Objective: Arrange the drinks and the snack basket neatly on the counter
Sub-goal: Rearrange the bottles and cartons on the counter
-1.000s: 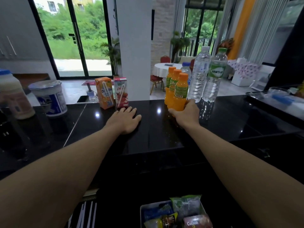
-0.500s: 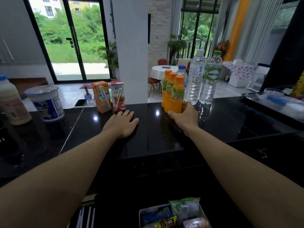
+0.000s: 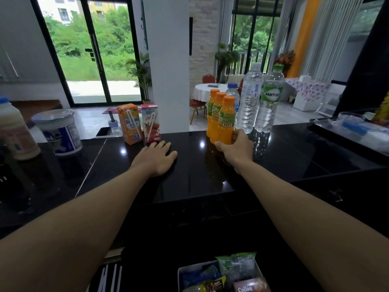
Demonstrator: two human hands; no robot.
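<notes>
At bottom edge of view, snack basket [image 3: 179, 279] is cut off; only its top and some packets show, below the counter [image 3: 189, 175] front. Right hand [image 3: 235, 148] grip is curled round the nearest orange juice bottle [image 3: 226, 121], which stands upright on the counter, base hidden by fingers. Left hand [image 3: 155, 157] lies flat on the counter, grip relaxed.

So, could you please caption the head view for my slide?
Right hand grips the nearest orange bottle; left hand rests flat on the counter.

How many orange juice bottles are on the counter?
3, in a tight row: the front bottle gripped by the right hand, the middle bottle behind it, the back bottle farthest. Another could hide behind.
</notes>
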